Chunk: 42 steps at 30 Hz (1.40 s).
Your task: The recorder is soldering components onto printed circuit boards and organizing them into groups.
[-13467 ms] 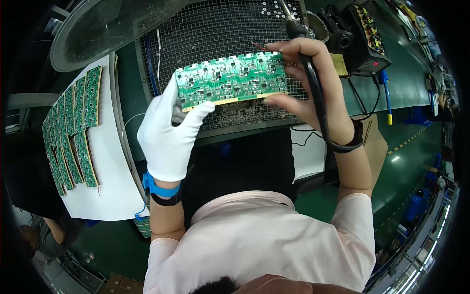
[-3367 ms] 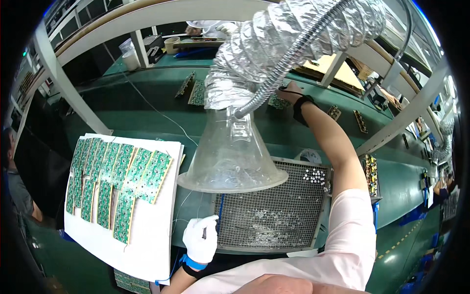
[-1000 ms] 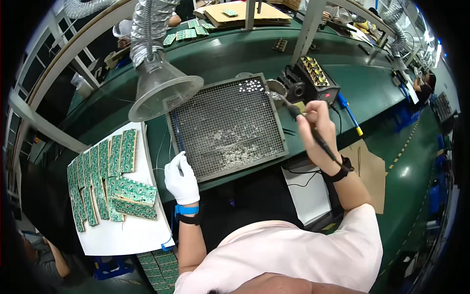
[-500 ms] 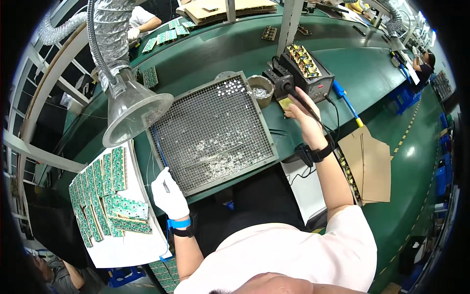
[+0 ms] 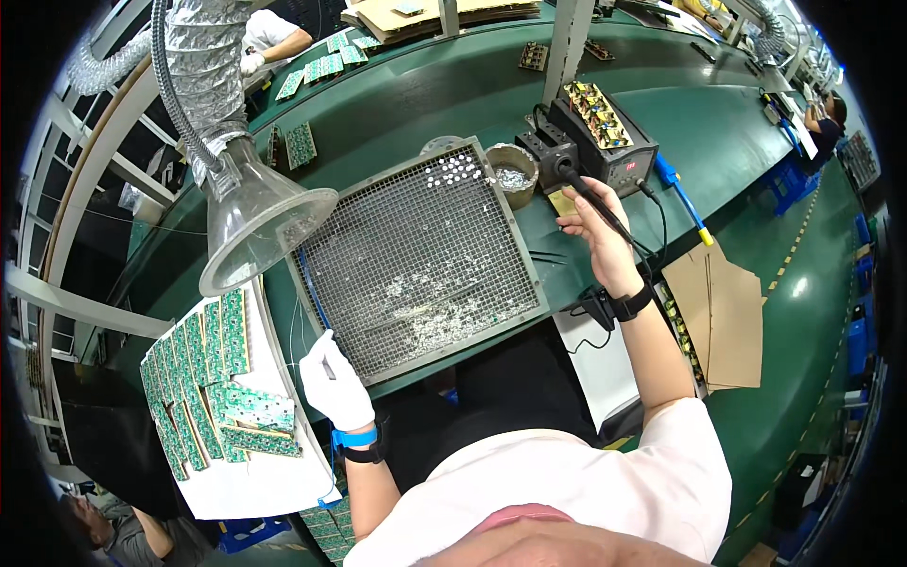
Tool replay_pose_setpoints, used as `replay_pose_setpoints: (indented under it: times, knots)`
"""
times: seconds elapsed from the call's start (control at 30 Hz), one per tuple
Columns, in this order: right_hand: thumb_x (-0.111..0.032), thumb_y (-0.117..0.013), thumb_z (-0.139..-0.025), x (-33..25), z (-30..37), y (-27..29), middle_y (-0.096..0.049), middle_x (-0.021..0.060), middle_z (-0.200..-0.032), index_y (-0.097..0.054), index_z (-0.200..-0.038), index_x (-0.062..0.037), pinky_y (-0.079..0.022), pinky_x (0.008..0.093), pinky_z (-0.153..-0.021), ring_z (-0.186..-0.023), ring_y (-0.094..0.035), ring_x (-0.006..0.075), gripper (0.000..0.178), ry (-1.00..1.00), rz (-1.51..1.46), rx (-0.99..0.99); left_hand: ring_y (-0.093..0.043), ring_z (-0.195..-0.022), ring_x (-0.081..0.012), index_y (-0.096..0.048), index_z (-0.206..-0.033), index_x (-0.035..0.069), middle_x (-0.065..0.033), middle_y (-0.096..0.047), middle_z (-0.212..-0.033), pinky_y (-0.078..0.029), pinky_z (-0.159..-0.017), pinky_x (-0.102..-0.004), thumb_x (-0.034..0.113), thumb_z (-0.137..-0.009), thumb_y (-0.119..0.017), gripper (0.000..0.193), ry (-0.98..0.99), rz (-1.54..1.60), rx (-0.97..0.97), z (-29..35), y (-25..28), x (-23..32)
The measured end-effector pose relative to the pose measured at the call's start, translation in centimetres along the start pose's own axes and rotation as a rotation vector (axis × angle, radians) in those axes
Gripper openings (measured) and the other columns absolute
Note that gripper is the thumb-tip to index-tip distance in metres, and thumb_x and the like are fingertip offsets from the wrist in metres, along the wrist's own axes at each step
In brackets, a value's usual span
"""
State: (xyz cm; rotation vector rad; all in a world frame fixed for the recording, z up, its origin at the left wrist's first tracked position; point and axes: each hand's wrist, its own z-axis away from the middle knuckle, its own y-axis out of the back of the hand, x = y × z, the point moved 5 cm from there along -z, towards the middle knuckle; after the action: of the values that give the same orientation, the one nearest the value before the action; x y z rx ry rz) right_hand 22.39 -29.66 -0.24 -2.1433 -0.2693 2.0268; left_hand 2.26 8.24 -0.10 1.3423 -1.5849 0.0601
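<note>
Wearer's pale shirt point(image 5: 567, 482) was nearest cam. L hand point(image 5: 337, 386), in white glove w/ blue strap point(image 5: 357, 438) at wrist, was at the near-L corner of the mesh tray point(image 5: 378, 227); thumb & fingers curled w/ a narrow gap btwn, but can't tell if they pinched anything. To its L, green PCBs point(image 5: 227, 331) lay on a white sheet point(image 5: 227, 496), mostly in slanting rows, a few crosswise on top at the R side. Tray stood at a slant on the green bench point(image 5: 425, 113), w/ silvery bits point(image 5: 444, 317) over its near half & small white pcs point(image 5: 453, 170) nr far-R corner.

R hand point(image 5: 607, 248), bare, black band at wrist, was at the soldering iron point(image 5: 597, 203): fingers half open along the handle; can't tell if they gripped it or only touched. Iron's front end was in the black stand point(image 5: 548, 151), cord trailing back past the wrist. Tweezers point(image 5: 548, 255) lay btwn tray & R hand.

Round pot point(image 5: 520, 196) stood btwn tray & stand; dark power box point(image 5: 631, 168) just R of stand, w/ component-laden boards point(image 5: 597, 115) on top. Clear fume hood point(image 5: 269, 222) hung over tray's L side. Far side: more green boards point(image 5: 326, 66) nr a co-worker's gloved hand point(image 5: 251, 63).
</note>
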Motion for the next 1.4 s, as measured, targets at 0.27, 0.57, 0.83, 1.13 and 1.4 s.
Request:
replay_pose_setpoints:
  times: [0.27, 0.57, 0.83, 1.13, 1.4]
  knots:
    - [-0.019, -0.058, -0.101, -0.9, -0.4, 0.3, -0.065, 0.0145, -0.126, -0.047, -0.139, -0.0033, -0.053, 0.0295, -0.084, -0.092, -0.068, 0.0186, 0.043, -0.002, 0.082, 0.007, -0.061, -0.087, -0.0128, -0.069, -0.11, 0.0, -0.0072, -0.068, -0.103, -0.047, -0.075, -0.0258, 0.008, -0.1, -0.057, 0.018, 0.007, 0.042, 0.0, 0.3, -0.1, 0.1]
    - [-0.022, -0.06, -0.1, 1.1, -0.6, -0.2, -0.059, 0.0125, -0.138, -0.049, -0.139, -0.005, -0.051, 0.0323, -0.089, -0.096, -0.066, 0.02, 0.044, -0.16, -0.276, 0.046, -0.059, -0.082, -0.0125, -0.07, -0.11, 0.001, -0.0062, -0.068, -0.1, -0.046, -0.072, -0.0262, 0.007, -0.1, -0.057, 0.018, -0.02, 0.011, 0.021, 0.1, 0.2, 0.1]
    - [-0.02, -0.061, -0.099, 2.2, -0.3, -0.7, -0.058, 0.0107, -0.139, -0.051, -0.135, -0.0072, -0.049, 0.0332, -0.091, -0.099, -0.064, 0.0191, 0.04, -0.281, -0.309, -0.054, -0.052, -0.072, -0.0109, -0.071, -0.11, 0.002, -0.005, -0.067, -0.095, -0.042, -0.065, -0.0264, 0.006, -0.098, -0.058, 0.018, -0.006, -0.025, 0.016, -0.1, 0.2, 0.5]
    - [-0.012, -0.065, -0.095, 2.5, 0.7, -0.8, -0.065, 0.0101, -0.119, -0.054, -0.126, -0.0063, -0.05, 0.0296, -0.083, -0.086, -0.063, 0.0158, 0.034, -0.179, -0.383, 0.075, -0.043, -0.059, -0.0088, -0.073, -0.104, 0.003, -0.0015, -0.057, -0.079, -0.036, -0.054, -0.0264, 0.003, -0.092, -0.066, 0.014, -0.095, 0.024, 0.107, -0.1, 0.3, 0.8]
    - [-0.003, -0.061, -0.095, -1.2, 5.8, -5.0, -0.065, 0.0069, -0.098, -0.053, -0.105, -0.0065, -0.048, 0.0317, -0.085, -0.091, -0.061, 0.0157, 0.014, -0.304, -0.08, -0.278, -0.042, -0.058, -0.0081, -0.073, -0.105, 0.004, -0.0012, -0.056, -0.077, -0.035, -0.053, -0.0258, 0.002, -0.092, -0.066, 0.015, -0.069, 0.021, 0.072, 0.0, 0.8, 0.3]
